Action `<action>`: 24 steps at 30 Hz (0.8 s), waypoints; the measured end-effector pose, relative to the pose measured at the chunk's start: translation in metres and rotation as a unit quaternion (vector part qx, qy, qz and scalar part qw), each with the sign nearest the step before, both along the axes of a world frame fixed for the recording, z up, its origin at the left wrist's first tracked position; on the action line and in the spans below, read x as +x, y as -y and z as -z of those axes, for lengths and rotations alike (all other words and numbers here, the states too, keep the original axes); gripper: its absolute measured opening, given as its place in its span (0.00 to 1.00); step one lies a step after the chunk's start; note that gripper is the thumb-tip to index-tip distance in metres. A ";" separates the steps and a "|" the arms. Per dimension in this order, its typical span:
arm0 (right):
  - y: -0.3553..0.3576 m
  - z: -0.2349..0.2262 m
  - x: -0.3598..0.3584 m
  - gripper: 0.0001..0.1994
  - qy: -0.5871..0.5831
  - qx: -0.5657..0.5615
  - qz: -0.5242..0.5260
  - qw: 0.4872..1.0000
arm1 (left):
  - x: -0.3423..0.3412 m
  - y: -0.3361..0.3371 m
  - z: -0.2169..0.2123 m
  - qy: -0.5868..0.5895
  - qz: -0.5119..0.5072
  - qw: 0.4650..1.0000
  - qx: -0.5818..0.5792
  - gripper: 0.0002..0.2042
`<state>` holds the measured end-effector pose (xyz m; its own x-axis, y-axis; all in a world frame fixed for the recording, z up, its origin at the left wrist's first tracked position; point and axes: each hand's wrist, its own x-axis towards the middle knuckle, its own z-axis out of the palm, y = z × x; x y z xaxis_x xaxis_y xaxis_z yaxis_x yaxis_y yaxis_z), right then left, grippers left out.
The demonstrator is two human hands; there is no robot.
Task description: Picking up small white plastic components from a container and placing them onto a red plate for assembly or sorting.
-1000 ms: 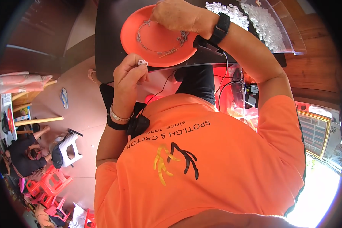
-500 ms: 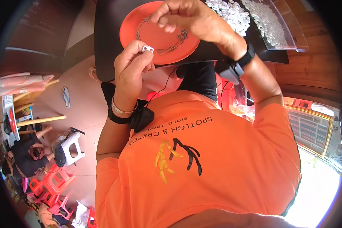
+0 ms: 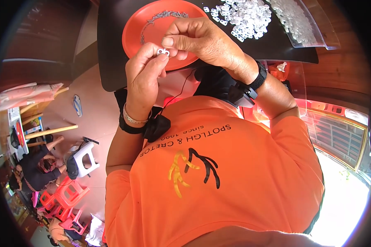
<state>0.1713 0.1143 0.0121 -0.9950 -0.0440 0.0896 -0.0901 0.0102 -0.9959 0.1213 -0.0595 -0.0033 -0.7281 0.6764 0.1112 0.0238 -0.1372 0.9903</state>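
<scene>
A small white plastic piece (image 3: 163,52) with two holes is pinched between the thumb and index finger of my left hand (image 3: 142,74). Right up against it is my right hand (image 3: 208,43), its thumb and fingertips pressed together at the top of the piece. Whatever lies between those fingertips is too small to make out. Both hands are over the near edge of a round orange-red plate (image 3: 132,33). Thin grey metal pins or screws (image 3: 167,15) lie in a curved line on that plate.
A loose pile of similar white pieces (image 3: 251,18) lies on the black table (image 3: 111,61), right of the plate. Beyond it, a clear plastic tray (image 3: 313,44) holds many translucent pieces. Far left are a white stool (image 3: 85,160), red stools (image 3: 70,192) and another person (image 3: 37,168).
My right hand has come down from above the plate to meet the white piece in my left hand. The left hand keeps its pinch. The view has shifted slightly.
</scene>
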 end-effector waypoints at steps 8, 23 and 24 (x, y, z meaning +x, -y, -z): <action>-0.002 0.001 0.002 0.09 0.008 0.027 0.004 1.000 | 0.001 0.000 0.000 -0.010 -0.008 0.999 -0.043 0.07; 0.002 0.001 0.002 0.09 -0.003 0.077 0.010 0.997 | 0.000 0.000 0.004 -0.020 -0.008 0.999 -0.048 0.08; 0.002 0.000 0.002 0.09 -0.002 0.077 0.009 0.997 | 0.000 0.000 0.004 -0.020 -0.008 0.999 -0.048 0.08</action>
<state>0.1736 0.1127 0.0119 -0.9954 -0.0389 0.0881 -0.0933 0.1649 -0.9819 0.1211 -0.0592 -0.0068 -0.7358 0.6731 0.0744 0.0641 -0.0401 0.9971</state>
